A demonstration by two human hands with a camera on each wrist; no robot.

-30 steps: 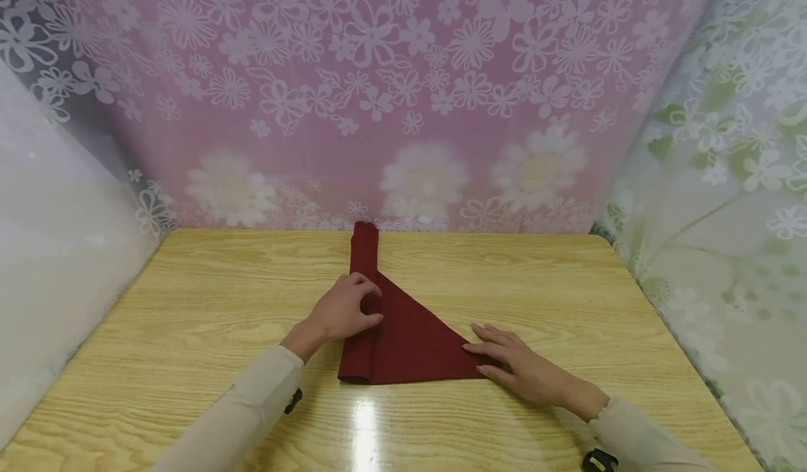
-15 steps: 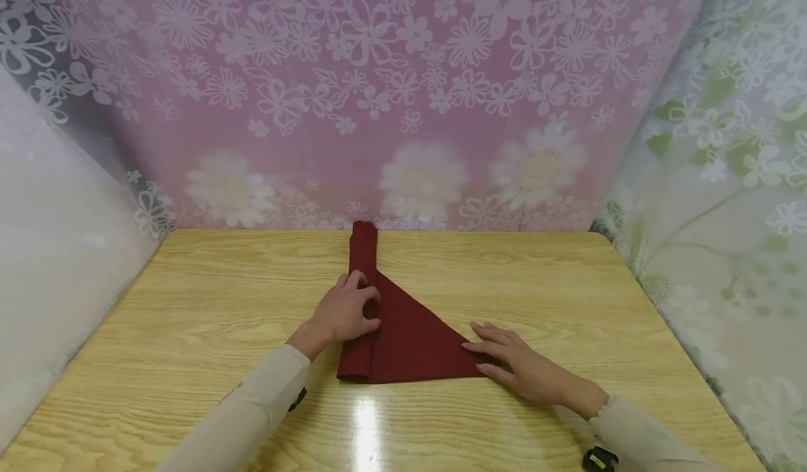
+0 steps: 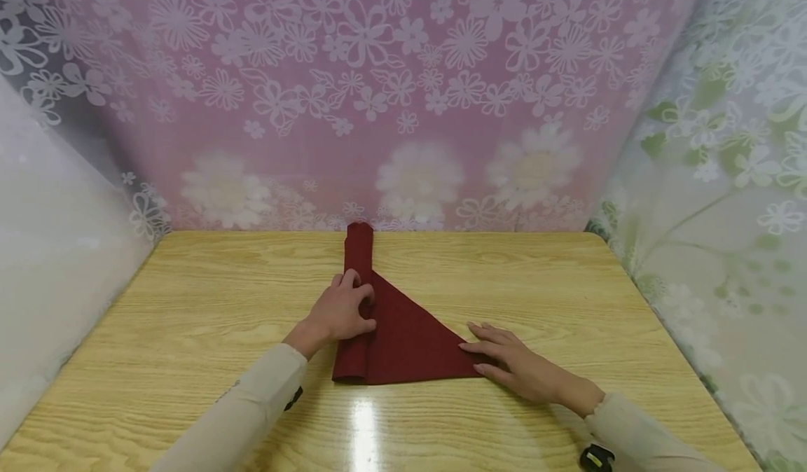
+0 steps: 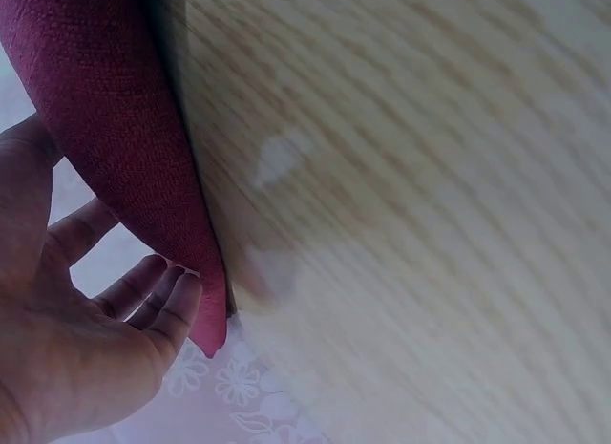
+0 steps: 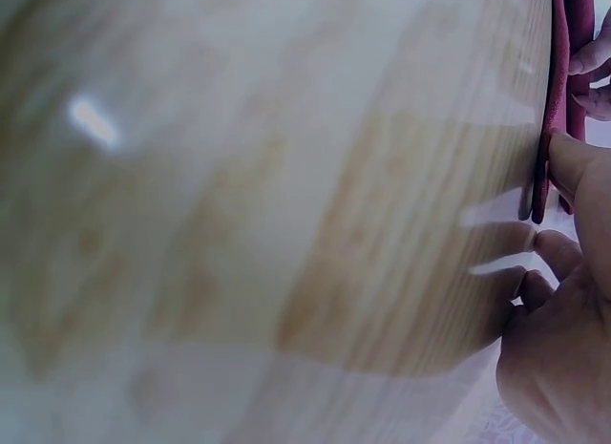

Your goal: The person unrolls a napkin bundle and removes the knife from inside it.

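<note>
A dark red cloth (image 3: 412,339) lies on the table, flat and triangular on the right, with its left part rolled into an upright-running tube whose far end reaches the table's back edge. Over the middle of this roll my left hand (image 3: 340,311) bends its fingers, thumb and forefinger reaching to the roll's right side. The left wrist view has those fingertips against the roll (image 4: 119,110). My right hand (image 3: 520,367) lies with fingers spread at the cloth's right corner, thumb and forefinger on it. In the right wrist view, the other fingers touch the tabletop.
The wood-patterned table (image 3: 239,269) has a glossy light reflection near its front. A pink flowered curtain (image 3: 391,108) hangs at the back edge. Pale flowered sheets (image 3: 725,213) flank both sides. Dark devices sit under both wrists.
The left hand shifts very slightly on the roll, its fingers bending a little more. The cloth and right hand hold their places; the whole view drifts slightly.
</note>
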